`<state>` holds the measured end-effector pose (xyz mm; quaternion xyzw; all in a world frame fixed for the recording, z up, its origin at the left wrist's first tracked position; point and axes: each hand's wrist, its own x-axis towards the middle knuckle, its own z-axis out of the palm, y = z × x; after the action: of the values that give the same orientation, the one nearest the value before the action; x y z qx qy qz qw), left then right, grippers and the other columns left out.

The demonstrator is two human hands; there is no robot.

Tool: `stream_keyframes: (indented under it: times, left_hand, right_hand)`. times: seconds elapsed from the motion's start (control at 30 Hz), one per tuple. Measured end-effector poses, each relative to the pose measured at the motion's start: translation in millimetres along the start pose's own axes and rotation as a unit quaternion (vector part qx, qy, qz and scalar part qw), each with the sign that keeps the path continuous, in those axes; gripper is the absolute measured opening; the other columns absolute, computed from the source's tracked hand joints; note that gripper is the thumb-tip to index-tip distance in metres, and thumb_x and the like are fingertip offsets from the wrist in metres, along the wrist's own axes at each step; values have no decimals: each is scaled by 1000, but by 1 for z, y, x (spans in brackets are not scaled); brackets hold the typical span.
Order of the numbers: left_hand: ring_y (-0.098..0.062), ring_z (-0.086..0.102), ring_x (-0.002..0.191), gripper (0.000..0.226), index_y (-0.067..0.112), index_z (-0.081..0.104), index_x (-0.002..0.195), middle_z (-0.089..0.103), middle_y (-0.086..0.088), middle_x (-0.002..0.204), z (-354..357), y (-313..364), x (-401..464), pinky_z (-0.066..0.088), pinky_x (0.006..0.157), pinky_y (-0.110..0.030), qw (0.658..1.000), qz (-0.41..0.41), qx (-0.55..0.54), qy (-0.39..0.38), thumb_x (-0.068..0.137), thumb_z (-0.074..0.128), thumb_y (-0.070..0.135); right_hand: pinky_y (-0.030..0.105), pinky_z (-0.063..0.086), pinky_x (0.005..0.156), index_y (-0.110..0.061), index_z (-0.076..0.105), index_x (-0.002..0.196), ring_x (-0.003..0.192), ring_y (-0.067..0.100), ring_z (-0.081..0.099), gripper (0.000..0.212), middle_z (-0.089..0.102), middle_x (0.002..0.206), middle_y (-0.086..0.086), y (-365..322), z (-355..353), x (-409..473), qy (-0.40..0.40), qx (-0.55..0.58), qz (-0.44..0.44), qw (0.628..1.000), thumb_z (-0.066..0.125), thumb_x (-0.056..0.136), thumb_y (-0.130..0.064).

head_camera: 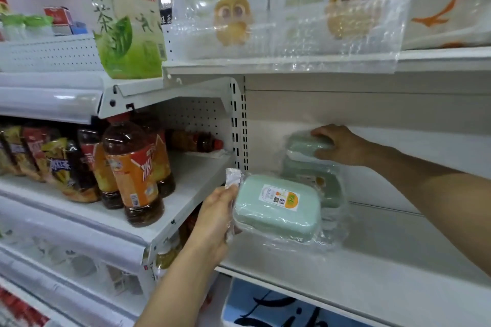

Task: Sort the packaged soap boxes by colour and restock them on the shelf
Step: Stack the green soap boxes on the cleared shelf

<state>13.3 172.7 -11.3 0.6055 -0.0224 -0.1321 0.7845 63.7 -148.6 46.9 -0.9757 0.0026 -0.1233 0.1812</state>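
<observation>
Nearest, at about seven o'clock, the left hand [216,216] grips the left end of a wrapped green soap box [276,207], fingers curled round its plastic edge, the box held at the front of the white shelf [385,268]. Behind it, toward one o'clock, a stack of green soap boxes [310,175] stands near the back panel, and the right hand [338,145] rests on the top one with fingers curled over its end. To place well, I judge the held box should go squarely beside the stack, label forward, while the right hand steadies the slippery pile.
</observation>
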Motion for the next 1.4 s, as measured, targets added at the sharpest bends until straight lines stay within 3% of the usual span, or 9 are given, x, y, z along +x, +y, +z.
stream_keyframes:
  times: [0.17, 0.3, 0.4, 0.53, 0.7, 0.83, 1.13, 1.27, 1.4]
  left_hand:
    - [-25, 73, 88, 31, 14, 58, 129, 75, -8, 104, 3, -1, 12, 55, 62, -32, 1000, -1, -13, 17, 100, 53, 23]
    - [-21, 73, 74, 26, 8, 60, 122, 75, -12, 96, 18, 9, 13, 54, 50, -28, 999, -3, -45, 11, 101, 50, 20]
    - [-21, 74, 71, 28, 2, 61, 120, 76, -12, 87, 36, 22, 13, 56, 53, -30, 998, 3, -64, 4, 102, 48, 21]
    - [-24, 74, 81, 29, 4, 54, 126, 74, -14, 102, 61, 41, 13, 61, 66, -38, 994, 15, -104, -10, 103, 45, 19]
    - [-22, 41, 136, 60, 45, 20, 148, 32, 9, 152, 59, 21, 10, 38, 109, -48, 961, 218, 169, -10, 95, 45, 56]
    - [-8, 28, 139, 94, 55, 18, 146, 17, 19, 156, 47, -16, 13, 37, 108, -36, 942, 214, 227, -124, 77, 80, 40]
    - [-19, 47, 132, 104, 50, 21, 146, 32, 9, 152, 53, -29, 41, 47, 105, -46, 920, 241, 299, -82, 72, 85, 15]
    - [-18, 30, 143, 106, 37, 12, 153, 23, 3, 157, 49, -26, 26, 30, 112, -34, 886, 261, 379, -57, 75, 83, 28]
    - [-22, 4, 150, 103, 33, 5, 155, 8, -2, 162, 36, -8, -1, 20, 120, -51, 812, 307, 496, 4, 79, 73, 50]
  right_hand:
    - [43, 24, 116, -28, 39, 144, 138, 28, 28, 82, 39, 145, 2, -6, -3, -13, 28, -7, -12, 1000, 51, 76, -73]
    - [30, 26, 113, -52, 43, 135, 137, 2, 29, 58, 33, 146, -22, -66, -24, -71, 26, 165, -103, 981, 57, 81, -69]
    - [24, 25, 108, -56, 26, 141, 136, -4, 21, 86, 19, 150, -28, -101, -31, -109, -91, 30, -176, 980, 66, 67, -75]
    - [20, 39, 100, -44, 28, 141, 119, 0, 39, 86, 37, 134, -18, -96, -35, -111, -19, 8, -173, 985, 78, 71, -54]
    - [19, 45, 80, -42, 35, 123, 106, 2, 49, 73, 44, 118, -17, -66, -26, -105, 33, 101, -81, 991, 83, 67, -46]
    - [22, 41, 92, -40, 40, 127, 113, 5, 41, 75, 40, 121, -15, -56, -6, -95, 4, 75, -85, 994, 83, 66, -45]
    - [29, 27, 111, -39, 30, 144, 134, 5, 20, 75, 29, 147, -11, -49, 5, -99, -2, 35, -66, 997, 70, 82, -50]
    - [36, 20, 116, -40, 21, 149, 143, 8, 6, 78, 11, 158, -11, -62, 3, -111, -3, -35, -32, 999, 60, 84, -60]
    - [37, 25, 113, -32, 33, 147, 141, 19, 22, 67, 24, 156, -4, -86, -2, -141, 101, -100, -21, 990, 57, 88, -54]
